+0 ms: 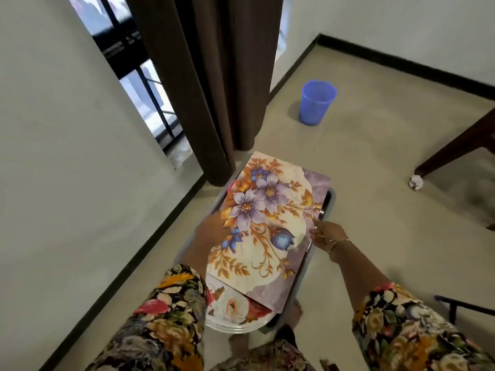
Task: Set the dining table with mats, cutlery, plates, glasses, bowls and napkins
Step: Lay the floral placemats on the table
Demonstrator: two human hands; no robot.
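Note:
A floral place mat (270,223), purple and orange flowers on cream, lies on top of a grey tray or basket (330,195) low in front of me. My left hand (211,227) grips the mat's left edge, its fingers hidden under the mat. My right hand (325,232) pinches the mat's right edge. Beneath the mat's near end a stack of round plates (233,309) with a rose print sticks out. What else lies in the tray is hidden by the mat.
A blue plastic bucket (317,101) stands on the floor beyond. A brown curtain (211,76) hangs just behind the tray, beside a barred window (142,81). A dark wooden table leg (455,145) is at right, with a crumpled white paper (416,182) near its foot.

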